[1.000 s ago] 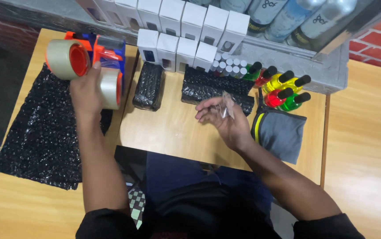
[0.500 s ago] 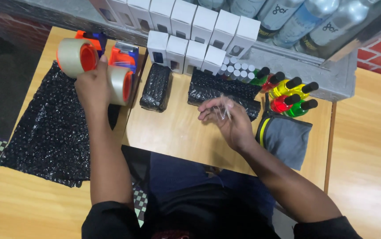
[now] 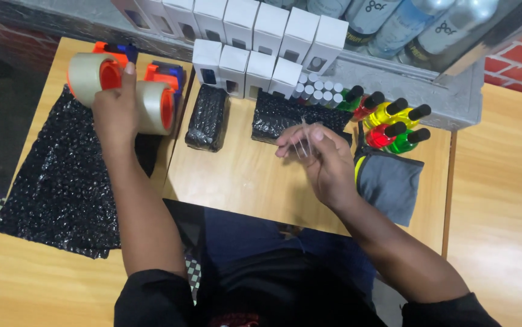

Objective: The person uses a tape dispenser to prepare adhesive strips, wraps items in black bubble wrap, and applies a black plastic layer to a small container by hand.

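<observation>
Tape dispensers (image 3: 124, 91) on the counter (image 3: 242, 181) are touched by the left hand (image 3: 115, 112), its grip resting between two rolls. Thin clear strip (image 3: 302, 142) is pinched in the right hand (image 3: 321, 157), above the counter.

White cartons and black-wrapped parcels, top centre of frame

Small white boxes (image 3: 255, 42) stand in two rows; two black bubble-wrapped parcels (image 3: 207, 116) lie just below them.
</observation>
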